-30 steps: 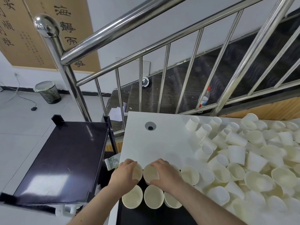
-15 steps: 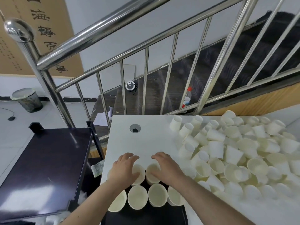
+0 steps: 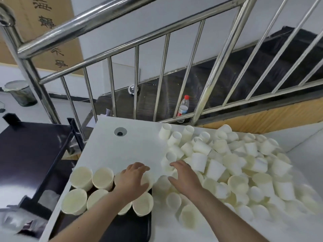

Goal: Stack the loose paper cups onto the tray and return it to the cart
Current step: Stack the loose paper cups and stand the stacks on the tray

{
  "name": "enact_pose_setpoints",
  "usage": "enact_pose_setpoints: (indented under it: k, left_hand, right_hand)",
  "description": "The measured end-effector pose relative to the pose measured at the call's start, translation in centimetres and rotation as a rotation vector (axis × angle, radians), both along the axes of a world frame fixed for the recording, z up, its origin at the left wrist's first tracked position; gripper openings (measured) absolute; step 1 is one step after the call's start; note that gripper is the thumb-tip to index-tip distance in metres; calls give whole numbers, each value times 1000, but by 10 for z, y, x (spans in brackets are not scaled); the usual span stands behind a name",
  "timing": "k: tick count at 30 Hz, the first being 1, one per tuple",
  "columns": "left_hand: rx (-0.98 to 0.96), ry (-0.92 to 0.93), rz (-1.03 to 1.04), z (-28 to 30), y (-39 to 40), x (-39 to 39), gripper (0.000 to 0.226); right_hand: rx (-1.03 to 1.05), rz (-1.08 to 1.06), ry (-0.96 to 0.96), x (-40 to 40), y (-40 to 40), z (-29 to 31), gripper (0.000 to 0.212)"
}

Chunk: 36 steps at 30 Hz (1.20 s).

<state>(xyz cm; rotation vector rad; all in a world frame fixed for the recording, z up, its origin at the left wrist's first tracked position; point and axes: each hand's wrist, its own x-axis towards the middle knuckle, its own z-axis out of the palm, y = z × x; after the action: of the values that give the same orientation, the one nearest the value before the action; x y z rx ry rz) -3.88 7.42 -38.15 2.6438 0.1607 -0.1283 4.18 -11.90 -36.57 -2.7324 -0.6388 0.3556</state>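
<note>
My left hand (image 3: 133, 180) lies spread, fingers relaxed, over upright, mouth-up cups (image 3: 103, 178) on the black tray (image 3: 139, 229) at the desk's (image 3: 136, 147) near edge. My right hand (image 3: 185, 177), open, reaches into the loose pile (image 3: 244, 163), whose cups lie tipped every way.

A person leans over a white table (image 3: 136, 147). A black tray (image 3: 129, 229) sits at the near edge, and paper cups stand on it in two rows (image 3: 82, 177), open side up. The left hand (image 3: 133, 182) lies flat on top of the cups in the back row, fingers spread. The right hand (image 3: 185, 179) reaches into a big heap of loose paper cups (image 3: 244, 165) that covers the right side of the table. A dark cart (image 3: 29, 154) stands just left of the table. Behind are a shiny stair rail (image 3: 97, 21), a plastic bottle with a red cap (image 3: 183, 106) and a bin (image 3: 20, 93).
</note>
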Motion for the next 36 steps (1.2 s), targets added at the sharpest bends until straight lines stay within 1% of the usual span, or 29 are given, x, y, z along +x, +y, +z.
enact_pose_setpoints:
  k: [7,11,17,21,23,28,36]
  left_hand:
    - [-1,12,56,0,-26,7,56]
    - [4,-7,62,1,-18,27,54]
    - [-10,19,28,-8,-2,59,55]
    - [-9,25,-5,-16,3,72,55]
    - [-17,40,-19,-22,7,79,54]
    - [-39,64,-34,-34,12,90,55]
    - [-56,82,-50,-45,9,100,56]
  right_hand:
    - [-16,3,34,20,-20,-5,54]
    - [-34,-16,51,38,-11,-12,55]
    - [-128,-7,72,69,9,-25,54]
    - [-174,-2,73,87,20,-32,62]
    - [-201,9,89,95,26,-39,63]
    - [-223,26,104,101,33,-51,53]
    - [-158,30,66,101,37,-57,40]
